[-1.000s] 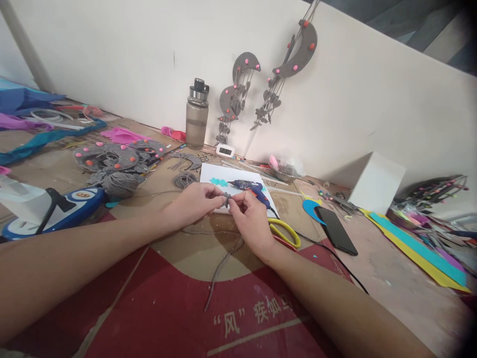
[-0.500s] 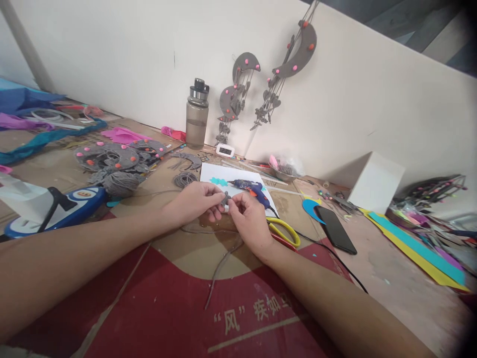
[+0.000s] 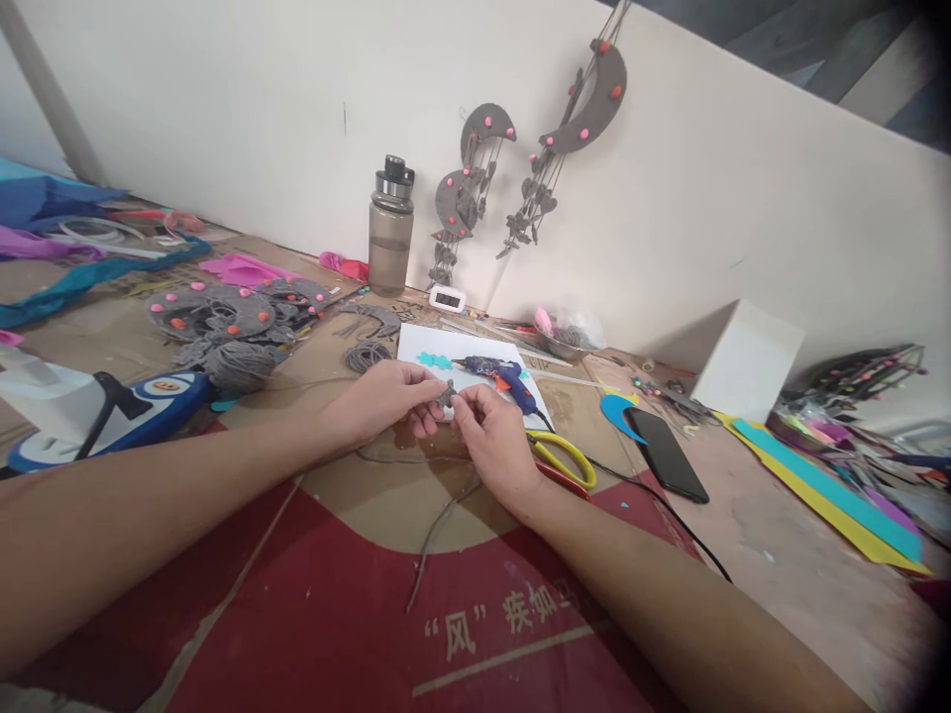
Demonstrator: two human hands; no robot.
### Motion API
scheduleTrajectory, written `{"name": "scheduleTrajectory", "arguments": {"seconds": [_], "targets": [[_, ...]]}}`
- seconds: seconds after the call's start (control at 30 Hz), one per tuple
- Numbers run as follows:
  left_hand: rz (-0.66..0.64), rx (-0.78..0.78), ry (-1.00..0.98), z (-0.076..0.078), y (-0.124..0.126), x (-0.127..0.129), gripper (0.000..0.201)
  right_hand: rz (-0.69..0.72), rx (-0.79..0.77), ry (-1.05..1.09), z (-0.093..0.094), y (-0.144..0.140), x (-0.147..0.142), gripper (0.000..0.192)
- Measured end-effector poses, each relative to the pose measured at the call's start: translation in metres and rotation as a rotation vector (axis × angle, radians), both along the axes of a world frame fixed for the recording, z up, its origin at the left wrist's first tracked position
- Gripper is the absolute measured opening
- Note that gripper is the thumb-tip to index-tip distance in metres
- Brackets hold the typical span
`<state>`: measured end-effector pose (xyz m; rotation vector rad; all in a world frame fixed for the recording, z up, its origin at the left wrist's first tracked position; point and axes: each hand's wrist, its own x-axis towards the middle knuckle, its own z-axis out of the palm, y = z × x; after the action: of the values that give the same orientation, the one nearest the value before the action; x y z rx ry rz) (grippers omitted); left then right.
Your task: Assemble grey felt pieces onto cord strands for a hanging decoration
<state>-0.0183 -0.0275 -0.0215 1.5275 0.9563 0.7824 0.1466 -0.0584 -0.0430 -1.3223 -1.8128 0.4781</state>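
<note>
My left hand (image 3: 390,398) pinches a small grey felt piece (image 3: 447,393) between thumb and fingers. On the other side, my right hand (image 3: 494,436) has its thumb and forefinger closed at the piece's right edge. A grey cord (image 3: 435,527) passes under my hands and trails toward me over the cardboard. Just behind the hands, a blue and orange glue gun (image 3: 499,374) rests on a white sheet (image 3: 416,342), beside a turquoise cutout (image 3: 433,361). Yellow-handled scissors (image 3: 569,460) lie partly hidden beneath my right wrist.
A power strip (image 3: 174,401) and grey yarn ball (image 3: 239,366) are at left, near felt moons (image 3: 215,307). A bottle (image 3: 390,238) and small clock (image 3: 447,298) stand by the wall. At right lie a phone (image 3: 667,456) and coloured sheets (image 3: 832,495).
The fingers have shifted slightly around the grey felt piece, which shows a little more now. Both hands keep hold of it, and the whole view has moved a touch.
</note>
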Motion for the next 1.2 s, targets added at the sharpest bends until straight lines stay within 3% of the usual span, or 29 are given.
{"name": "scheduleTrajectory", "arguments": {"seconds": [0.23, 0.43, 0.7, 1.2], "targets": [[-0.033, 0.071, 0.111, 0.0008, -0.0016, -0.0012, 0.030, 0.004, 0.019, -0.069, 0.0008, -0.0021, -0.0004, 0.021], [-0.031, 0.025, 0.046, 0.0047, -0.0025, -0.0006, 0.031, 0.028, -0.007, -0.019, -0.0030, -0.0028, -0.0003, 0.023], [-0.055, 0.062, 0.136, 0.0007, -0.0021, -0.0010, 0.032, 0.018, -0.008, -0.048, -0.0015, -0.0041, -0.0007, 0.023], [-0.052, 0.038, 0.087, 0.0007, -0.0036, 0.0011, 0.030, 0.009, 0.005, -0.072, 0.0016, -0.0065, -0.0015, 0.024]]}}
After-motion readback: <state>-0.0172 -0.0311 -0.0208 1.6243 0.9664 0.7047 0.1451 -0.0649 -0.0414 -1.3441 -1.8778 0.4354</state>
